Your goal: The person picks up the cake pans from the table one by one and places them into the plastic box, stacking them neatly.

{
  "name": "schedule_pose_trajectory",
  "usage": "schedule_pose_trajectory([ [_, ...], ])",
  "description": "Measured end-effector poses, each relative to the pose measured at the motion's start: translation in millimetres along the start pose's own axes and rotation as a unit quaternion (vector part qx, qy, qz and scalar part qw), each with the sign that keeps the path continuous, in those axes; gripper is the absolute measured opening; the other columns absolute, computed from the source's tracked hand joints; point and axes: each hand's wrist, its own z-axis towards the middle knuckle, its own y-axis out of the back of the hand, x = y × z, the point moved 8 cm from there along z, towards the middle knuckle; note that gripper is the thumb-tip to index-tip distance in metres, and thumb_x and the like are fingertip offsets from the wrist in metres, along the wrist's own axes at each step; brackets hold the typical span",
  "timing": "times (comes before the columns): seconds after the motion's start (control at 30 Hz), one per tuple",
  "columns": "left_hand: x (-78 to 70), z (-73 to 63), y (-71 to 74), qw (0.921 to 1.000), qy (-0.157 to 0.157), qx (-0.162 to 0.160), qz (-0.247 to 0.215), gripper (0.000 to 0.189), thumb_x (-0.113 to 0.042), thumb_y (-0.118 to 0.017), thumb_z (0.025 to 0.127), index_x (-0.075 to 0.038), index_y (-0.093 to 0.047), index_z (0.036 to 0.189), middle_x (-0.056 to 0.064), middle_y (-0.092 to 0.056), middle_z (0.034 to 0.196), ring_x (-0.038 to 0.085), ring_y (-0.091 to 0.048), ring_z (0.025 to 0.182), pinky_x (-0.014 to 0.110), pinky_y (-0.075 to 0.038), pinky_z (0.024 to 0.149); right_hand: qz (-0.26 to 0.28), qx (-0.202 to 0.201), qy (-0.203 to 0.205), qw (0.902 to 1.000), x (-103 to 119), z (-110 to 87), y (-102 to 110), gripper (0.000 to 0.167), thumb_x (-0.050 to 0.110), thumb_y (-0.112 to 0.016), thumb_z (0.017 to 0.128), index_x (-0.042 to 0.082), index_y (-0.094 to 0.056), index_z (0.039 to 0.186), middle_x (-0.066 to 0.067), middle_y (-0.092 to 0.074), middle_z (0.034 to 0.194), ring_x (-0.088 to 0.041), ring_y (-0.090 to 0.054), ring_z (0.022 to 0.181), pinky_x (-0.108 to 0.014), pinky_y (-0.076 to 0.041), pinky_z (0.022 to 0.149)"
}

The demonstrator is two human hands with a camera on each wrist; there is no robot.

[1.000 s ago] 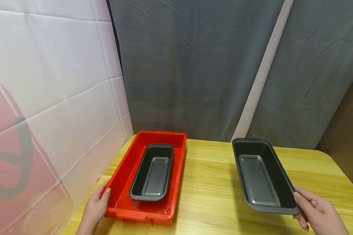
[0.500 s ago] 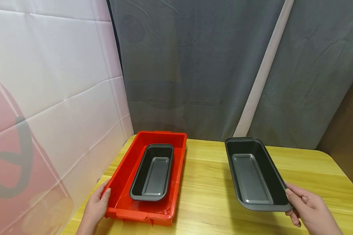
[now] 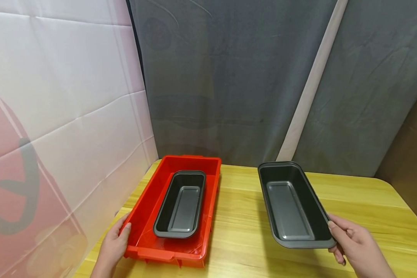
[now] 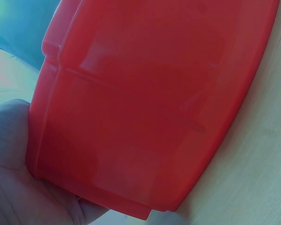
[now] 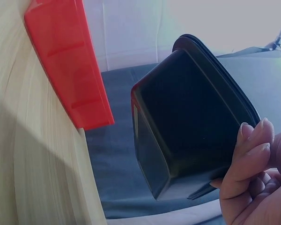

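My right hand (image 3: 356, 243) pinches the near right corner of a dark grey loaf pan (image 3: 292, 210), thumb on the rim and fingers beneath. The right wrist view shows this loaf pan (image 5: 187, 112) from its outer side, raised off the wood. On the left, my left hand (image 3: 112, 241) grips the near left corner of a red plastic tray (image 3: 153, 253), thumb over its rim. Inside that tray lies a second dark loaf pan (image 3: 184, 208), apart from both hands. Up close, the left wrist view shows the tray's red outer wall (image 4: 145, 93) beside the palm.
Both hands work over a yellow wood-grain table (image 3: 236, 231). A grey curtain (image 3: 229, 77) with a pale strip hangs behind it. White printed fabric (image 3: 73, 77) borders the left, and a brown panel (image 3: 410, 154) stands at the right.
My right hand has carried the held loaf pan steadily leftward, nearer the red tray. The left hand, the tray and the loaf pan inside it have stayed in place.
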Motion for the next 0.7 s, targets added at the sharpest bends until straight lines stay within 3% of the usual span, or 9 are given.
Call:
schedule_pose_trajectory([
  [0.7,-1.5,-0.7,0.7,0.9999,-0.005,-0.002,0.009,0.048,-0.016,-0.039,0.106,0.004,-0.031,0.149,0.035,-0.044,0.137,0.036,-0.062,0.101,0.037,-0.057,0.079,0.012,0.016,0.005,0.9998,12.6,3.7,-15.7,0.053,0.02,-0.044,0.106,-0.013,-0.032,0.144,-0.011,-0.063,0.077,-0.019,-0.046,0.048,-0.03,-0.044,0.045],
])
